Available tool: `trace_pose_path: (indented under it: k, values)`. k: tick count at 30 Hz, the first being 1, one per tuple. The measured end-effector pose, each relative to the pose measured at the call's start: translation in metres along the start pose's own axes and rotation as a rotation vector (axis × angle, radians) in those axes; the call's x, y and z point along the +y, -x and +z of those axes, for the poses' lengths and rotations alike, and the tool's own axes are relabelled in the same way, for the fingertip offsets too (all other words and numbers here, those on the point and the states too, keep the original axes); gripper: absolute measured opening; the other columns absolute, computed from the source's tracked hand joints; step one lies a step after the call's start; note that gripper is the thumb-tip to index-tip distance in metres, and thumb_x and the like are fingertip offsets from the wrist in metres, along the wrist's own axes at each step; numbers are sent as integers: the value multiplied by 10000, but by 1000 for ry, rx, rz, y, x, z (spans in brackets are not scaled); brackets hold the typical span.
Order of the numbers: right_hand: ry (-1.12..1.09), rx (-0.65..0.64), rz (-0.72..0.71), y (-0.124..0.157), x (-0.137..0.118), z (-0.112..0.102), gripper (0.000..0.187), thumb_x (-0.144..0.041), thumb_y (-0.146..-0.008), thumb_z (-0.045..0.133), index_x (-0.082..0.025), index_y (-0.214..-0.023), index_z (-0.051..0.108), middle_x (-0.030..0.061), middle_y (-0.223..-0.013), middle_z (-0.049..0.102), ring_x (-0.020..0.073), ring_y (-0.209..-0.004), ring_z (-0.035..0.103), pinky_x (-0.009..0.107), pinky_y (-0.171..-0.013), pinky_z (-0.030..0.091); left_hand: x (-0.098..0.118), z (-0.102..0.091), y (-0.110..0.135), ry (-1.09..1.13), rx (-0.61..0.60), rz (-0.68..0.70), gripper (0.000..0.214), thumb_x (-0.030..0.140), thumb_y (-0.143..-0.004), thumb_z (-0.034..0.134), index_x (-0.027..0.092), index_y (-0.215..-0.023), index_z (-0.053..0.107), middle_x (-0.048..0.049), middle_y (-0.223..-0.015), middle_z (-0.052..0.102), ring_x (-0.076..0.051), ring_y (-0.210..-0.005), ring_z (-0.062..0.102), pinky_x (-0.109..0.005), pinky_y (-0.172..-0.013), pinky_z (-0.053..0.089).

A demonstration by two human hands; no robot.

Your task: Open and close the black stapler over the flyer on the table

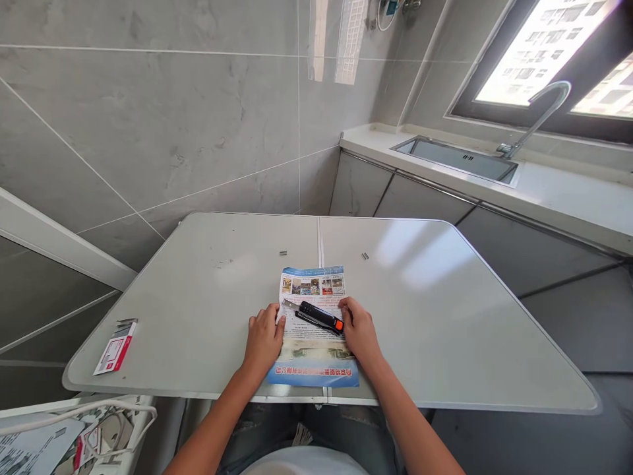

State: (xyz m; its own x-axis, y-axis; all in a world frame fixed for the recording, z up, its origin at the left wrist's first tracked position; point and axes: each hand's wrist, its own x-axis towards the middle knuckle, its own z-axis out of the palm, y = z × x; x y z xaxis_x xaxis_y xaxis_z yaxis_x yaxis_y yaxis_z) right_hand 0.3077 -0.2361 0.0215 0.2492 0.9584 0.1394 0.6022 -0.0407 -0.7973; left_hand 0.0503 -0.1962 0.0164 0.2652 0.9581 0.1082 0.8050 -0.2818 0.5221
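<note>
A printed flyer (pixel 313 343) with a blue border lies on the white folding table (pixel 435 310) right in front of me. Across its middle lies a black utility knife (pixel 319 315) with an orange end, its metal blade out toward the left. My right hand (pixel 360 332) is curled around the knife's orange end. My left hand (pixel 263 338) rests palm down on the flyer's left edge, thumb on the paper near the blade tip, holding nothing.
A small red and white box (pixel 115 348) with loose blades beside it sits at the table's left corner. Two small metal bits (pixel 364 255) lie further back. A sink (pixel 457 158) and tap (pixel 539 115) stand at the right; a basket of papers (pixel 74 435) is lower left.
</note>
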Motion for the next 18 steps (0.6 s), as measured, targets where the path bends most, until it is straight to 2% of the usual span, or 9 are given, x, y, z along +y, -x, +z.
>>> trace_pose_path:
  k: [3, 7, 13, 15, 18]
  values:
    - [32, 19, 26, -2, 8, -9, 230, -279, -978, 401, -220, -959, 623, 58, -914, 705, 214, -798, 611, 312, -754, 430, 5, -2, -1, -70, -34, 52, 256, 351, -1079, 392, 234, -1209, 579, -84, -1098, 693, -278, -1017, 625, -426, -876, 403]
    - [84, 17, 44, 2, 23, -29, 250, -332, -973, 465, -209, -1100, 642, 36, -833, 687, 198, -695, 580, 315, -706, 440, 6, -3, 0, -63, -28, 46, 239, 361, -1071, 414, 237, -1163, 597, -60, -991, 675, -266, -956, 628, -419, -860, 411]
    - [247, 172, 26, 44, 58, -72, 253, -293, -977, 466, -197, -1071, 680, 107, -998, 705, 245, -849, 634, 384, -808, 484, 1, -8, -11, 78, 33, 10, 151, 297, -1027, 463, 230, -1107, 572, -53, -959, 658, -254, -917, 632, -422, -873, 481]
    - [234, 74, -16, 60, 66, -86, 259, -283, -984, 470, -220, -1035, 717, 96, -956, 686, 251, -868, 640, 381, -794, 497, 0, -11, -27, 78, 66, 42, 120, 257, -1001, 482, 234, -1071, 578, -63, -981, 653, -259, -947, 621, -418, -884, 502]
    - [175, -59, -67, 71, 70, -100, 295, -268, -990, 469, -242, -880, 741, 85, -922, 668, 231, -820, 643, 355, -728, 509, -1, -12, -63, 15, 136, 94, 157, 214, -983, 473, 228, -1052, 613, -94, -1055, 656, -281, -1030, 609, -439, -941, 517]
